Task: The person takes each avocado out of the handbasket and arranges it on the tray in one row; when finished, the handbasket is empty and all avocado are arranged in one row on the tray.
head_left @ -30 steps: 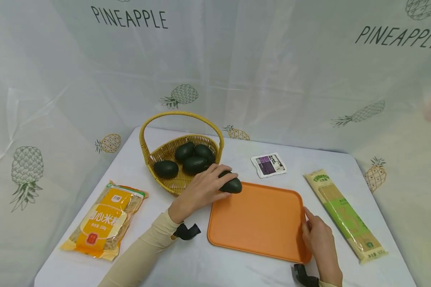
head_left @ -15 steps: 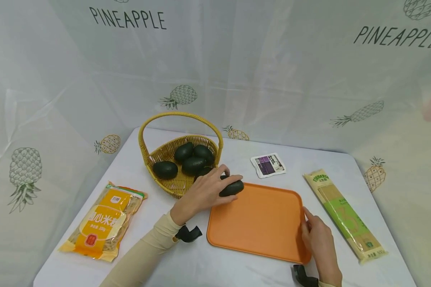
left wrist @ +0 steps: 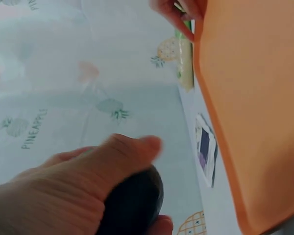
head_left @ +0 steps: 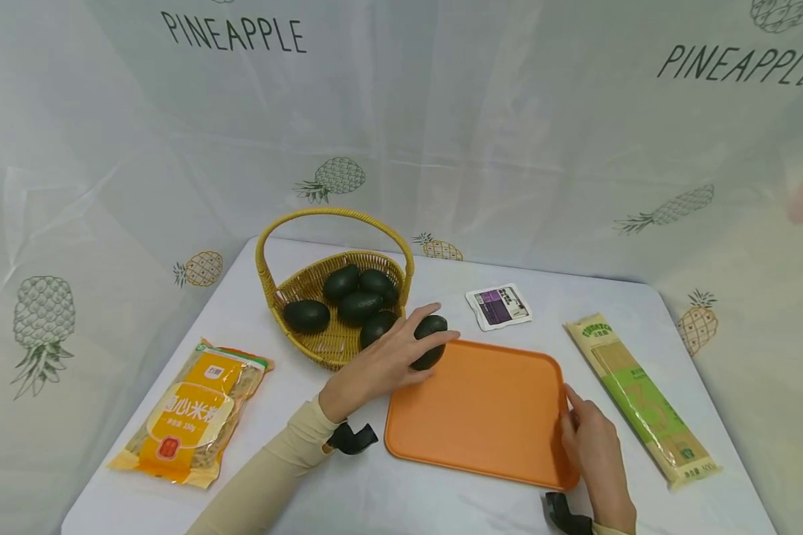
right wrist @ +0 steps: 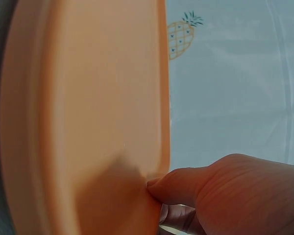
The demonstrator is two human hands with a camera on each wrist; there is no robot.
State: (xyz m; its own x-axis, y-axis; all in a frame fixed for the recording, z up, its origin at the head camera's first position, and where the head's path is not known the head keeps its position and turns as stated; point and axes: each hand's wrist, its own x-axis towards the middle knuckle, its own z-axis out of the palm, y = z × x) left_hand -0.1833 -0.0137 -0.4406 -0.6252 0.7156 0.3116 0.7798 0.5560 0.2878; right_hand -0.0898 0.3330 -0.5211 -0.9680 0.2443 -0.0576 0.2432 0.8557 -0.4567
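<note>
My left hand (head_left: 384, 357) grips a dark green avocado (head_left: 433, 325) above the far left corner of an orange tray (head_left: 482, 416). In the left wrist view the thumb lies along the avocado (left wrist: 137, 200), and a fingertip shows at its far side. Just behind that hand, a yellow wicker basket (head_left: 334, 349) with a tall handle holds several more avocados (head_left: 360, 308). My right hand (head_left: 595, 449) pinches the tray's right rim; the right wrist view has the thumb on top of the rim (right wrist: 164, 122), with the curled fingers partly hidden beneath.
A yellow-orange bag of rice noodles (head_left: 190, 416) lies at the left of the white table (head_left: 334, 498). On the right is a long green pack of noodles (head_left: 642, 401). Behind the tray sits a small purple-and-white packet (head_left: 499, 306). A pineapple-print curtain (head_left: 508, 186) surrounds the table.
The left hand has shifted slightly right, away from the basket, and the held avocado has turned from lying sideways to more upright. Another avocado in the basket has come into view. The right hand stays put.
</note>
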